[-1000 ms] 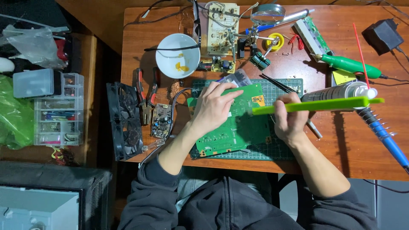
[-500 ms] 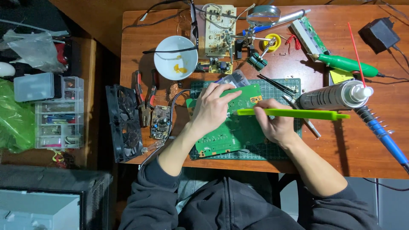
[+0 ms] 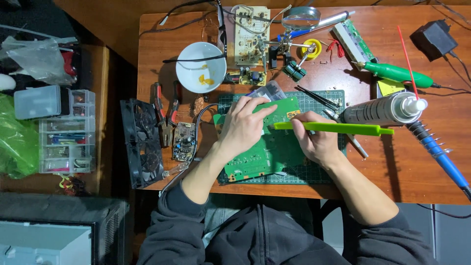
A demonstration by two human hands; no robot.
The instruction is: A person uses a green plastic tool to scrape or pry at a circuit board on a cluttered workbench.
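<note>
Both forearms reach forward from dark, pushed-up sleeves and converge over the worktop; the left hand (image 3: 241,128) lies palm down, fingers (image 3: 255,109) spread and extended forward, pressing flat; the right hand (image 3: 314,141) is curled in a closed grip, knuckles up, thumb tucked, wrist bent slightly inward toward the left.

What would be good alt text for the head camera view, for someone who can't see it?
Seen from above, a person's left hand presses on a green circuit board lying on a cutting mat, while the right hand holds a long lime-green tool across it. The wooden desk also holds a spray can, a white bowl, pliers and a blue-handled soldering iron.
</note>
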